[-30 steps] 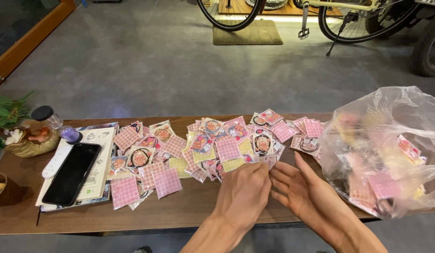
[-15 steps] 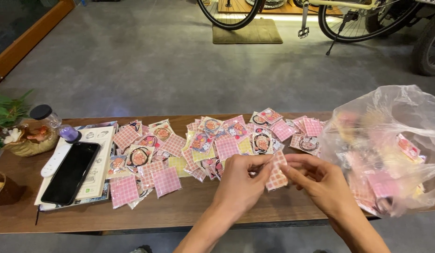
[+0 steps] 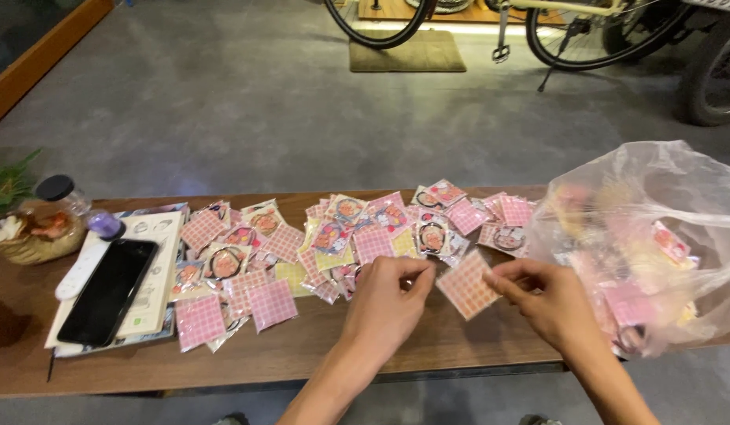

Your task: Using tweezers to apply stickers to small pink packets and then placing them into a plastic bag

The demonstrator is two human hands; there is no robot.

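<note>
Fingers first: your left hand (image 3: 388, 295) is curled, thumb and fingertips narrow, nothing clearly between them; it sits just left of the pink checked packet (image 3: 467, 285). Your right hand (image 3: 546, 295) pinches that packet by its right corner, thumb on top. The packet hangs tilted just above the table (image 3: 302, 358), front-centre, between both hands and apart from the spread.

To do this bit well, imo: keep the pinch at the corner only, so the checked face stays in sight. Bring the left fingertips to the opposite corner and hold it flat, w/o creasing. Keep wrists off the spread of small packets (image 3: 333, 236) behind, since they overlap and slide easily.

Counts, left to right:
- plant (image 3: 7, 185): 1, partly cut off
- basket (image 3: 34, 236): 1
- small jar w/ black lid (image 3: 62, 193): 1
- white remote-like bar (image 3: 83, 267): 1
- phone (image 3: 109, 290): 1, face up on a printed sheet (image 3: 156, 260)
- packets on table: can't count exactly, approx. 30+, many overlapping
- packet in hand: 1
- clear plastic bag (image 3: 656, 236): 1, more packets inside, number unclear
- bikes (image 3: 601, 31) behind: 2 at least, partly in view
</note>
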